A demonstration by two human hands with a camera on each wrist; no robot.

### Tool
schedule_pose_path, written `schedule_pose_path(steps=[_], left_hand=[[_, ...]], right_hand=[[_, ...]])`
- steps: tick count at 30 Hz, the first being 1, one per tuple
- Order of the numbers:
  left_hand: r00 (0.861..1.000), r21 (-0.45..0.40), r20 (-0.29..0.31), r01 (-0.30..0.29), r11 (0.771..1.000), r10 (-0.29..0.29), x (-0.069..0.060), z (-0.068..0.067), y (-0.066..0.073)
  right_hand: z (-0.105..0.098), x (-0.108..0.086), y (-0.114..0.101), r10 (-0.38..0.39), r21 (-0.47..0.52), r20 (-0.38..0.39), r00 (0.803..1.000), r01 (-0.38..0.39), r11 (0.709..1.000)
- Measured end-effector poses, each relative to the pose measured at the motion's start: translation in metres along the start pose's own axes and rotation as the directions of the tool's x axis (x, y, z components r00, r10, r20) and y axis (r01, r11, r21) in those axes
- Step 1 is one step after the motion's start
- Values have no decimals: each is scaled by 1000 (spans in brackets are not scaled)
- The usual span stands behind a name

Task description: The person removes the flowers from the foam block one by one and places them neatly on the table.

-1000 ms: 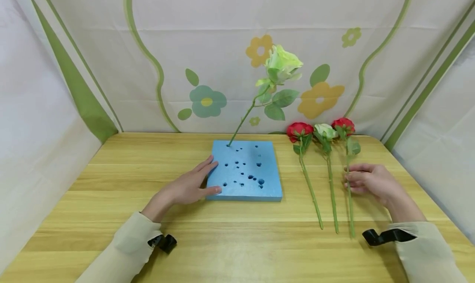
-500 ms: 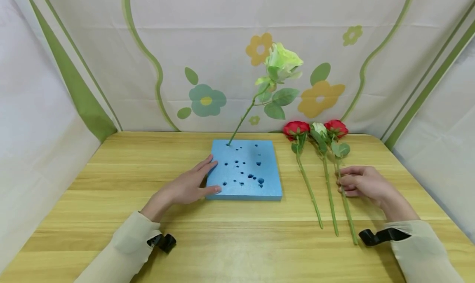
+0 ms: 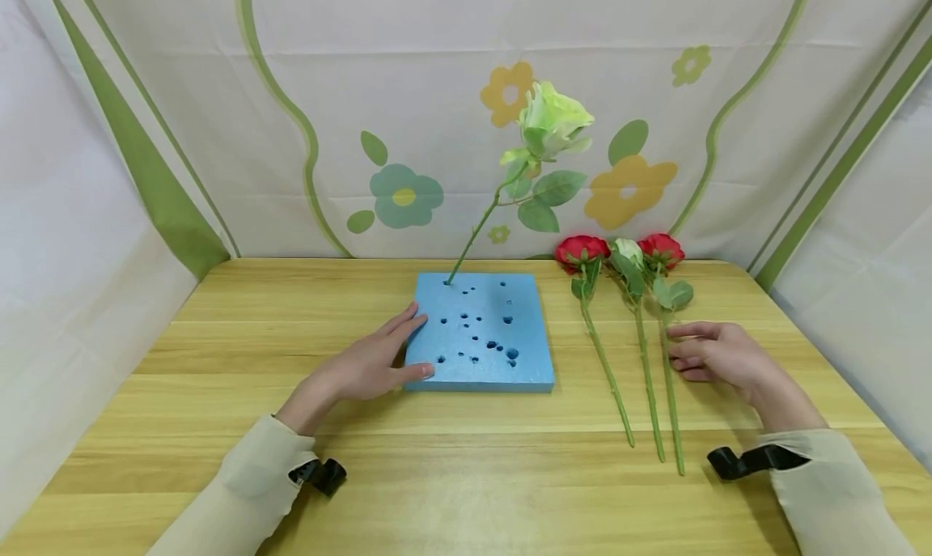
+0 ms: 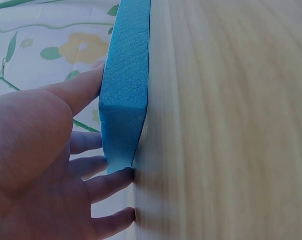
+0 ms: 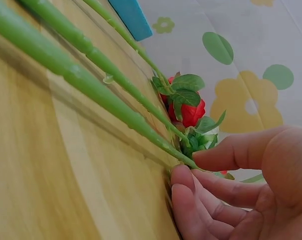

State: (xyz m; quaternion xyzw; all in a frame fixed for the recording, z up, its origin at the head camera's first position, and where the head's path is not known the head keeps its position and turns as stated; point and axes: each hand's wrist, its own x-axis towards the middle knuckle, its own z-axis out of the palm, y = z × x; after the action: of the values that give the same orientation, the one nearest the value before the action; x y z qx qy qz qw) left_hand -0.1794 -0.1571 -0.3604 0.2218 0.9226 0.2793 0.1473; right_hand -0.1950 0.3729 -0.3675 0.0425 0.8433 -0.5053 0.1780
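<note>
My left hand (image 3: 371,363) rests against the left side of a blue foam block (image 3: 527,374) with several holes in its top. Its fingers are spread; in the left wrist view the thumb touches the block (image 4: 125,75). A pale green rose (image 3: 552,123) stands tilted in the block's back left hole. At the right, my right hand (image 3: 728,360) pinches the stem of the rightmost red rose (image 3: 660,251), which lies on the table. In the right wrist view this stem (image 5: 126,117) runs up to the thumb and fingertips.
Left of that rose lie a white rose (image 3: 628,253) and another red rose (image 3: 581,252), stems toward me. Their heads are near the back edge of the wooden table (image 3: 466,491). A flower-printed curtain (image 3: 437,70) hangs behind.
My right hand has moved a little left, and the rightmost red rose has shifted left toward the white one, its stem swinging on the way. The left hand and block have stayed put.
</note>
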Motion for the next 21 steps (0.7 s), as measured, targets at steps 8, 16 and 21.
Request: schedule_pose_path(steps=[8,16,21], left_hand=[[1000,-4,7,2,1000,-2,0,0,-1],[1000,-5,3,8,1000,-8,-1,0,-1],[1000,-5,4,14,1000,-14,-1,0,0]], right_hand=[[-3,0,1,-30,-12,-85,996,29,1000],[-3,2,0,-67,-18,-117,991,65,998],[-3,2,1,-93,3,-119,988,94,996]])
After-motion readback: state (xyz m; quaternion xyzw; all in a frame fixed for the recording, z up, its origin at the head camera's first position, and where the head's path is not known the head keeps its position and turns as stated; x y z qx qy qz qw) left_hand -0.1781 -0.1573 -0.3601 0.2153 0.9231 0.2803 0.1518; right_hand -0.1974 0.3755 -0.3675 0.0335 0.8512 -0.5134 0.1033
